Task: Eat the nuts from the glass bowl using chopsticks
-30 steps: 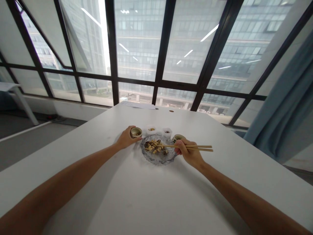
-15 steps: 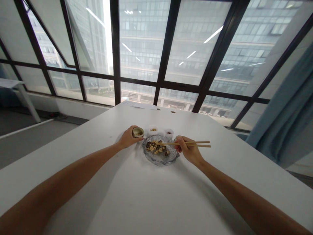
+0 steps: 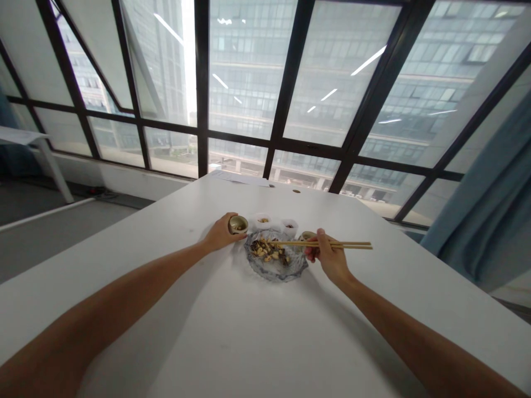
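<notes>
My left hand (image 3: 220, 232) is closed around a small olive-green cup (image 3: 238, 224), tilted so its inside shows, with a little food at the bottom. In my right hand (image 3: 326, 255) is a pair of chopsticks (image 3: 352, 245), pointing left over a clear glass plate (image 3: 277, 275) with a wavy rim. Their tips reach the mixed dried food (image 3: 267, 251), pale yellow and dark brown pieces, heaped on the plate's left and middle. Whether the tips grip a piece, I cannot tell. Behind my right fingers stands a second small greenish cup (image 3: 307, 235), partly hidden.
Behind the plate stand two small white cups, a left one (image 3: 263, 221) with yellowish bits and a right one (image 3: 289, 227) with dark bits. Papers (image 3: 240, 178) lie at the white table's (image 3: 249, 342) far edge, before large windows. A blue curtain (image 3: 477, 215) hangs at right.
My right hand has shifted slightly right relative to the plate, uncovering more of the greenish cup behind it. The chopsticks lie closer together. The whole view has drifted a little.
</notes>
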`<state>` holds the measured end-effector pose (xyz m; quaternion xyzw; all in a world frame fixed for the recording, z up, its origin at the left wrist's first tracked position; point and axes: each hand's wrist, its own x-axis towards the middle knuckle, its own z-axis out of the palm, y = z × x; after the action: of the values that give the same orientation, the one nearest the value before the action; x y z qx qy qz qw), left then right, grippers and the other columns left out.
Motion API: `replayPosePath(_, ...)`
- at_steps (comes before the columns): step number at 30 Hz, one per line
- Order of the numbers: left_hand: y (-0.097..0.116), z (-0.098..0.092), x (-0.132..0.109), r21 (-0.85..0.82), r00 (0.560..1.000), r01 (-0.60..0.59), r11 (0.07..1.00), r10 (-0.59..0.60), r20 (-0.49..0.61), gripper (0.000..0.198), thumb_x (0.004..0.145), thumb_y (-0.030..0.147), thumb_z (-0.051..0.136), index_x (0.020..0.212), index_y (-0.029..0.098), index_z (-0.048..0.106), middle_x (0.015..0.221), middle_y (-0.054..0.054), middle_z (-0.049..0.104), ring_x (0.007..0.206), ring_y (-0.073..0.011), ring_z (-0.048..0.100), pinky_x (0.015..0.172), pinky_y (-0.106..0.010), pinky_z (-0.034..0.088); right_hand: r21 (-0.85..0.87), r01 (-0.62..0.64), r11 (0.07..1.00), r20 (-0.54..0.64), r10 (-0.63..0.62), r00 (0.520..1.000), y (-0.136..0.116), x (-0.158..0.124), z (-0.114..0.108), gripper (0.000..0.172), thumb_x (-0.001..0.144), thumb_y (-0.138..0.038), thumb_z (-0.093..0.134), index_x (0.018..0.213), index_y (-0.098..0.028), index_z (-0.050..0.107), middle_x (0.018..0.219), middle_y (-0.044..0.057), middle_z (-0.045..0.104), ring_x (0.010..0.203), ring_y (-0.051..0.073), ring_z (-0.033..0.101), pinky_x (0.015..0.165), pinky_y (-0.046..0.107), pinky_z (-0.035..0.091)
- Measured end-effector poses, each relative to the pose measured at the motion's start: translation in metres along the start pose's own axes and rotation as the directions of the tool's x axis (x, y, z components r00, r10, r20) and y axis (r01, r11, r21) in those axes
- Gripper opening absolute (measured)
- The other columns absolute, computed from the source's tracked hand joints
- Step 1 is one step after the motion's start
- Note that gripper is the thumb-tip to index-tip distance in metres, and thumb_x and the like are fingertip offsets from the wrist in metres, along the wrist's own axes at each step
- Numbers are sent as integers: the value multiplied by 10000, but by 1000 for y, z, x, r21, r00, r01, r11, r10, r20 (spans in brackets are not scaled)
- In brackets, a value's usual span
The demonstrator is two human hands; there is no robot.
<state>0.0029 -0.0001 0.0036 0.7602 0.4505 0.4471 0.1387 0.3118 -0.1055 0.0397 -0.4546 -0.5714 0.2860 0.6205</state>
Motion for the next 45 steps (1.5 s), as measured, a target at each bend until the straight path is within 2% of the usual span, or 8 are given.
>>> replayPosePath(3, 0, 1, 0, 4, 1000, -1, 1000, 1, 3, 717, 658, 565, 778, 1220, 184, 548, 1143, -119, 688, 1026, -285, 670, 933, -423, 520, 17, -16, 1000, -62, 17, 998, 7, -7, -8, 581, 837, -743, 542, 701, -183, 616, 505, 34, 629, 368, 149, 544, 348, 269, 438)
replayPosePath(6, -1, 1, 0, 3, 1000, 9, 1000, -9, -2, 723, 651, 566, 782, 1220, 187, 549, 1133, -113, 692, 1023, -282, 672, 932, -421, 520, -3, 32, 999, -74, -32, 997, 7, -10, -9, 589, 826, -749, 557, 713, -176, 639, 521, 39, 640, 388, 147, 552, 358, 265, 438)
replayPosePath(11, -2, 0, 0, 2, 1000, 23, 1000, -23, 8, 738, 645, 554, 790, 1228, 176, 542, 1150, -125, 688, 1040, -288, 666, 937, -427, 517, -136, 131, 982, 5, -132, 991, -2, -7, 6, 587, 844, -741, 539, 698, -183, 647, 540, 35, 635, 429, 141, 550, 385, 253, 433)
replayPosePath(19, -1, 0, 0, -4, 1000, 14, 1000, -14, 11, 725, 654, 554, 784, 1228, 185, 542, 1145, -121, 690, 1056, -294, 664, 945, -433, 515, -206, 77, 976, -14, -81, 997, -6, 4, 24, 625, 839, -762, 515, 670, -174, 646, 507, 46, 632, 375, 139, 500, 345, 252, 373)
replayPosePath(24, 0, 1, 0, -3, 1000, 9, 1000, -9, 7, 721, 651, 542, 791, 1224, 178, 548, 1154, -127, 690, 1044, -294, 667, 943, -434, 517, -278, 119, 953, 75, -102, 992, -11, 3, 25, 606, 865, -737, 502, 635, -191, 631, 515, 53, 641, 400, 155, 543, 374, 257, 412)
replayPosePath(32, -1, 1, 1, -9, 1000, -7, 1000, 7, 1, 722, 651, 548, 785, 1217, 166, 554, 1150, -131, 687, 1038, -296, 669, 940, -429, 514, -478, 291, 829, 210, -214, 954, -21, -7, 23, 594, 954, -654, 419, 597, -219, 606, 562, 50, 642, 507, 171, 596, 460, 267, 454)
replayPosePath(41, -3, 2, 1, 0, 1000, -27, 1000, 27, 6, 708, 665, 552, 779, 1219, 181, 541, 1140, -118, 687, 1026, -286, 669, 934, -424, 516, -450, 261, 854, 238, -167, 957, -25, -4, 24, 600, 941, -688, 399, 654, -212, 625, 548, 51, 655, 451, 163, 584, 417, 263, 439)
replayPosePath(45, -4, 3, 0, 0, 1000, -14, 1000, 14, 8, 726, 657, 547, 782, 1226, 168, 537, 1140, -122, 688, 1033, -296, 671, 935, -431, 520, -372, 180, 911, 167, -125, 978, -25, -2, 21, 612, 881, -736, 475, 642, -196, 638, 525, 50, 646, 433, 156, 573, 404, 255, 439)
